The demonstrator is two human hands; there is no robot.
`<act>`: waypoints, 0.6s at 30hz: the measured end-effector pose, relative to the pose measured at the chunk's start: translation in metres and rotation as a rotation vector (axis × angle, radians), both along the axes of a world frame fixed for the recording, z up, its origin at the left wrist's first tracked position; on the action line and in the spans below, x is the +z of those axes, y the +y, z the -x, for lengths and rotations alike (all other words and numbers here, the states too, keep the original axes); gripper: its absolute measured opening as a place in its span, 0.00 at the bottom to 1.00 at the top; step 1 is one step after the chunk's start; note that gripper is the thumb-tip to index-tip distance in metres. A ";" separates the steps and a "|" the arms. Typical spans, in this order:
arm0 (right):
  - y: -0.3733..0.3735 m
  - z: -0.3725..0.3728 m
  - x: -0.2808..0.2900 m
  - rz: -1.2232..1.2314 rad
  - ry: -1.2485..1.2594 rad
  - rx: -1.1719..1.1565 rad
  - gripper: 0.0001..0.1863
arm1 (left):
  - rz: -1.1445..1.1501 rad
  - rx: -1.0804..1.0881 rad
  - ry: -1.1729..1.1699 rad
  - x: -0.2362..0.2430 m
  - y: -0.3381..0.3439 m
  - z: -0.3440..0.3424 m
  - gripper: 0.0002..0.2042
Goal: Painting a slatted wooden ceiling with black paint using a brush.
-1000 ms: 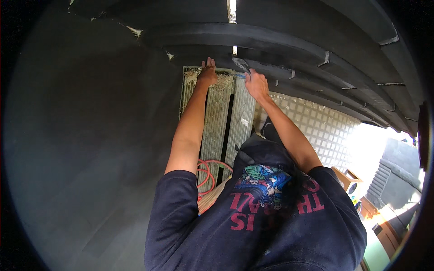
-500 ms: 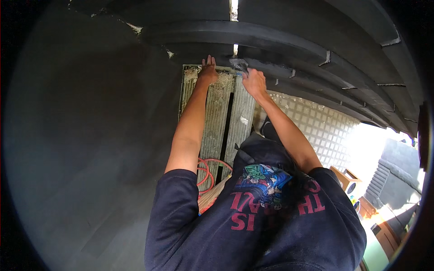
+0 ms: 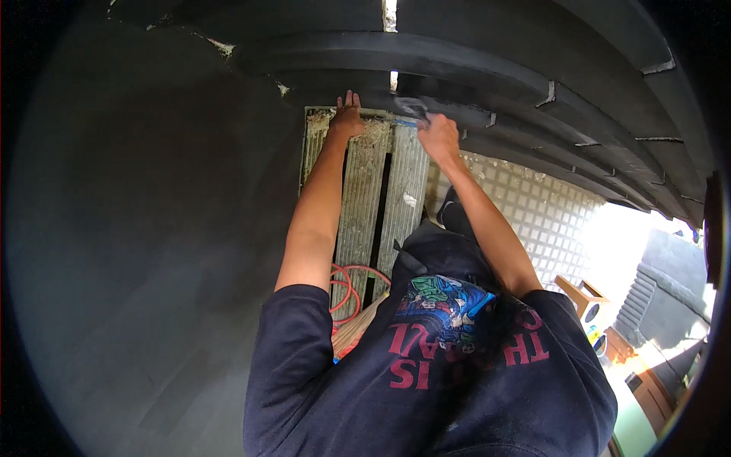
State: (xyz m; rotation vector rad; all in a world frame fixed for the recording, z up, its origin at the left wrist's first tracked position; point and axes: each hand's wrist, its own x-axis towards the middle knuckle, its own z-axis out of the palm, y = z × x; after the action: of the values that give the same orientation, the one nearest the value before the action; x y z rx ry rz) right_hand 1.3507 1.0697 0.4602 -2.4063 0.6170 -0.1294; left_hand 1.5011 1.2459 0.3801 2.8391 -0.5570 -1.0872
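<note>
My left hand (image 3: 347,116) rests with fingers stretched out against the dark panel just over the upper end of weathered wooden boards (image 3: 364,190), whose ends carry pale crumbly material. To its right, my right hand (image 3: 438,135) grips a blurred, dark scraper-like tool (image 3: 411,105); the tool's tip lies against the dark surface by a pale vertical slot (image 3: 394,81). A narrow blue strip (image 3: 404,123) shows at the board's end beneath the tool.
A large dark panel (image 3: 152,228) fills the left; curved dark ribs (image 3: 487,68) run overhead. A red hose (image 3: 346,289) lies coiled on the boards. At right are a tiled surface (image 3: 541,221), a wooden box (image 3: 586,297) and grey ridged material (image 3: 655,282) in bright light.
My right hand and its tool moved slightly left, then back to the right. My left hand has shifted slightly upward in the picture, as has much of the scene.
</note>
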 end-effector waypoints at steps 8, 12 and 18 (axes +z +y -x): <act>-0.037 0.001 -0.024 0.066 -0.018 -0.074 0.12 | 0.044 0.024 0.024 0.005 -0.004 0.002 0.37; -0.087 0.041 -0.018 0.054 0.069 -0.136 0.13 | 0.015 0.037 -0.021 -0.005 0.002 0.003 0.36; -0.129 0.076 -0.027 0.220 0.137 -0.257 0.14 | 0.052 0.051 -0.048 -0.003 -0.004 0.003 0.36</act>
State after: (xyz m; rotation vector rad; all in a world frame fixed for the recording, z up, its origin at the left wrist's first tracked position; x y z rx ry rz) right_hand 1.2745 0.9412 0.4332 -2.5507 1.0223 -0.1482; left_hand 1.4980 1.2418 0.3775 2.8245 -0.5060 -0.9849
